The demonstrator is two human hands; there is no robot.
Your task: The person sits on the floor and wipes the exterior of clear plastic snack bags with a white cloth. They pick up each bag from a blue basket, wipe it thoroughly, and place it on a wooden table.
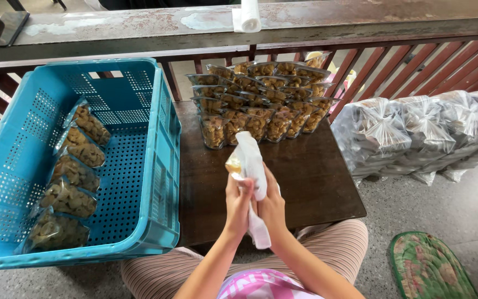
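Your left hand (238, 200) and your right hand (272, 206) are both squeezed tight around one white bag (250, 166), holding it up above the dark counter (305, 182), just in front of you. A bit of yellow snack shows at its top left side.

What could go wrong: the bag looks open near the top, so if you tip it, snacks could spill onto the counter or your lap. If you squeeze too hard, the snacks inside may crack. If your elbow swings forward, it could knock over the stacked snack packs (261, 99) at the back of the counter.

Now count. One white bag in your hands. Five snack packs lie in a row in the blue crate (139, 166). The stack on the counter has too many to count for sure, more than twenty. There is one blue crate, and one pile of big clear sacks (416, 133) to your right.
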